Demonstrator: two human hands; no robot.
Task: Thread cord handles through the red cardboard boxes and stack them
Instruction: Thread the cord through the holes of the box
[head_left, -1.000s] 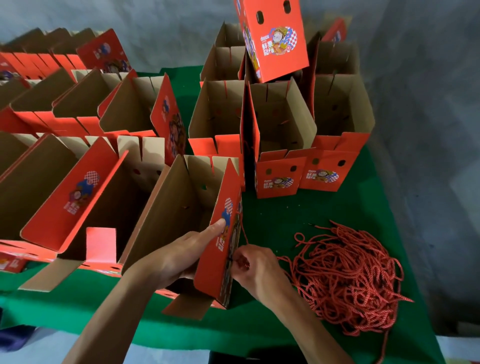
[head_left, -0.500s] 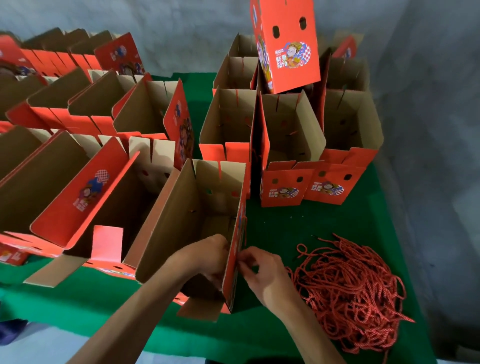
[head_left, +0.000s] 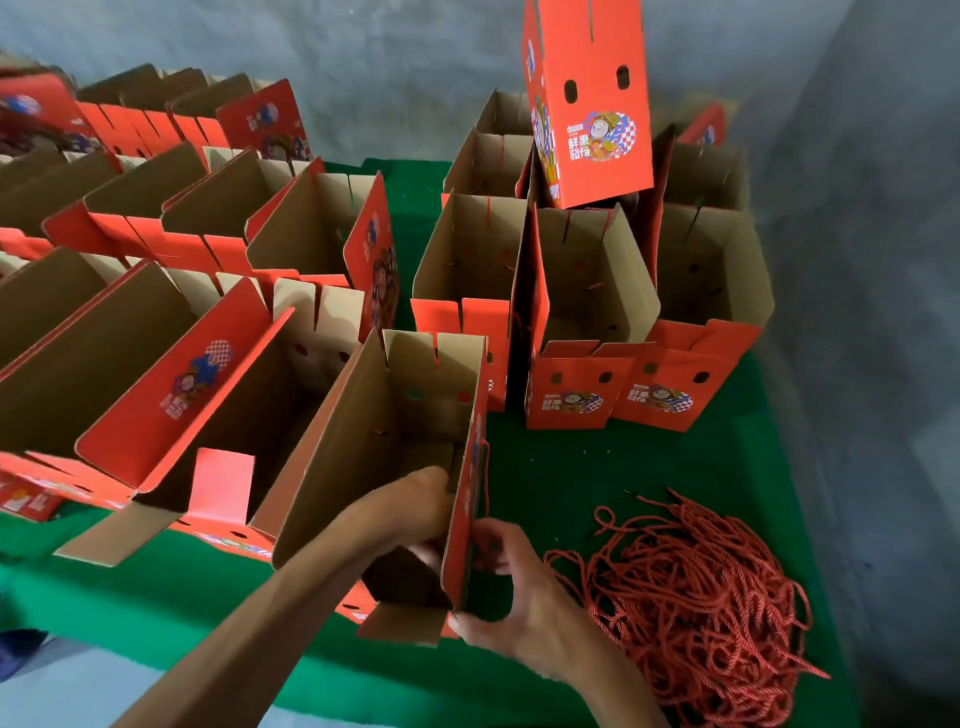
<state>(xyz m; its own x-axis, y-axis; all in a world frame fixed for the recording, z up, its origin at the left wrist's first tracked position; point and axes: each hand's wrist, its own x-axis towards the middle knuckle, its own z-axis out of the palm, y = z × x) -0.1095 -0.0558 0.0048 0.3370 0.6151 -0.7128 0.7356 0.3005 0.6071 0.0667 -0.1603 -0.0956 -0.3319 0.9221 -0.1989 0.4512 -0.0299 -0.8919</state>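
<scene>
Since one second ago: left hand (head_left: 415, 514) moved off the top edge of the near panel and down inside the open box (head_left: 384, 457); right hand (head_left: 514, 587) shifted lower along the outside of the same panel.

Left hand: reaching into box interior, fingers hidden behind the red side panel (head_left: 467, 519); grip not determinable.

Right hand: outside that panel, fingers curled against its outer face, thumb at the lower corner; whether pinching the cord cannot be told.

Cord (head_left: 486, 478): thin red strand, hanging down outer face of panel toward right hand.

Open box: red outside, brown inside, standing on green table cover (head_left: 597, 467) at near edge, two punched holes visible in far wall.

Cord pile (head_left: 701, 608): loose tangle of red cord, on green cover, just right of right hand.

Upright boxes (head_left: 587, 332): cluster behind, far right, printed fronts with two holes each; one box (head_left: 589, 104) perched tilted on top.

Box rows (head_left: 156, 291): left side, open, lying angled one behind another, extending to grey wall (head_left: 389, 62).
</scene>
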